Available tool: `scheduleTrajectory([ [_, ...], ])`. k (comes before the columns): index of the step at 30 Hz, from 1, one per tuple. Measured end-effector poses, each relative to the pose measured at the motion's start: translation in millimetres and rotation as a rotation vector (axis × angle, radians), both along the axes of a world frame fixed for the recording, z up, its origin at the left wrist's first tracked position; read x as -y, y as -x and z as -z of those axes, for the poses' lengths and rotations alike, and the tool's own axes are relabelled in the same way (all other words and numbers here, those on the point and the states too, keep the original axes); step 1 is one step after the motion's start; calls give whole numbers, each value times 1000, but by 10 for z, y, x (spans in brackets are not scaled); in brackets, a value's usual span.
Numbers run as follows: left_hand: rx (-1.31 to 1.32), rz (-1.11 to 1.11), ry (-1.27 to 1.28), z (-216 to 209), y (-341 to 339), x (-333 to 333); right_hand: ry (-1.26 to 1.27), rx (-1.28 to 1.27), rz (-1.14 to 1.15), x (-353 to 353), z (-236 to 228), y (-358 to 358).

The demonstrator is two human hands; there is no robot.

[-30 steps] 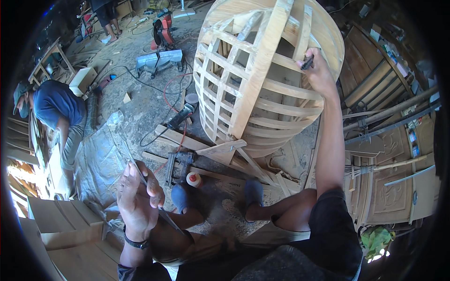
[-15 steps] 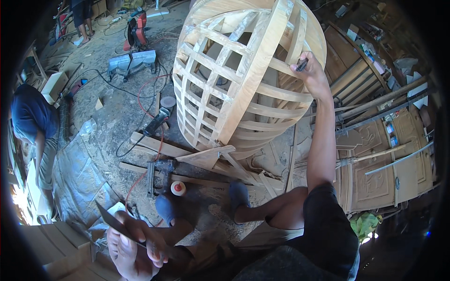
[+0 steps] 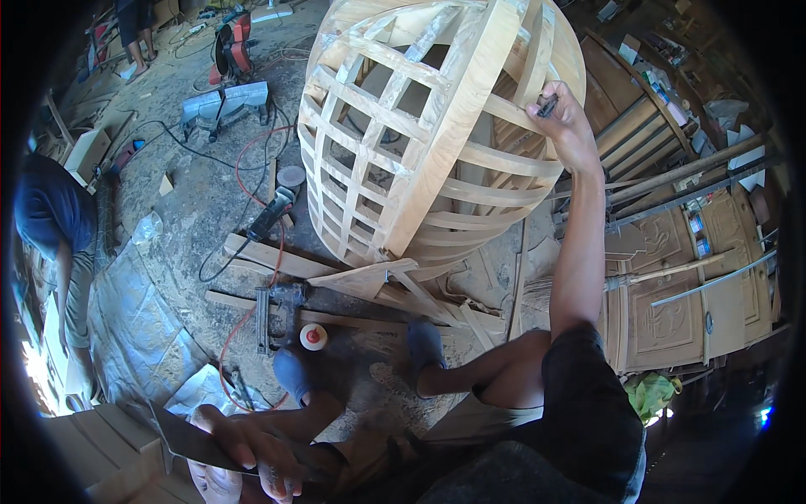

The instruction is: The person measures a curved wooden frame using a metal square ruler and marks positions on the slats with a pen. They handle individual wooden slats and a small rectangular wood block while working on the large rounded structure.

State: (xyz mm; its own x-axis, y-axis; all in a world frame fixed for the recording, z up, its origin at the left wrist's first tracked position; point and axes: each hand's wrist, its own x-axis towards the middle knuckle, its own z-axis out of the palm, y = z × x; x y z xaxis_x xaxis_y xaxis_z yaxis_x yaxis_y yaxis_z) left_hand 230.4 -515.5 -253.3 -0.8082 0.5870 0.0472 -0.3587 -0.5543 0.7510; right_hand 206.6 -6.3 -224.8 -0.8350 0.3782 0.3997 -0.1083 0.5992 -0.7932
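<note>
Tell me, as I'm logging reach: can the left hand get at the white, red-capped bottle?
Probably not: the left hand grips a thin, flat dark strip, and the bottle stands lower, on the floor.

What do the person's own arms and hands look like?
The right arm has a short black sleeve that ends near the elbow; below it the arm is bare. The right hand and left hand wear no gloves. No band shows on the right wrist; the left wrist cannot be made out.

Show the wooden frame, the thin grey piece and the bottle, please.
Wooden frame (image 3: 449, 134): head view, its broad rib.
Thin grey piece (image 3: 186, 437): head view, its flat face.
Bottle (image 3: 313, 337): head view, its red cap.
</note>
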Motion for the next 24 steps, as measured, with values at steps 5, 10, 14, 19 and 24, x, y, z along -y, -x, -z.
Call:
scheduleTrajectory([
  [5,-11,8,2,5,21,-6,10,-26,-13,90,-23,1],
  [10,3,8,14,21,26,-18,-5,-10,17,50,1,4],
  [14,6,10,11,28,33,-35,-29,-9,36,3,0,-7],
  [19,1,18,18,59,36,-33,-9,-16,21,8,9,7],
  [24,0,21,6,50,31,-43,-26,70,86,-40,7,6],
])
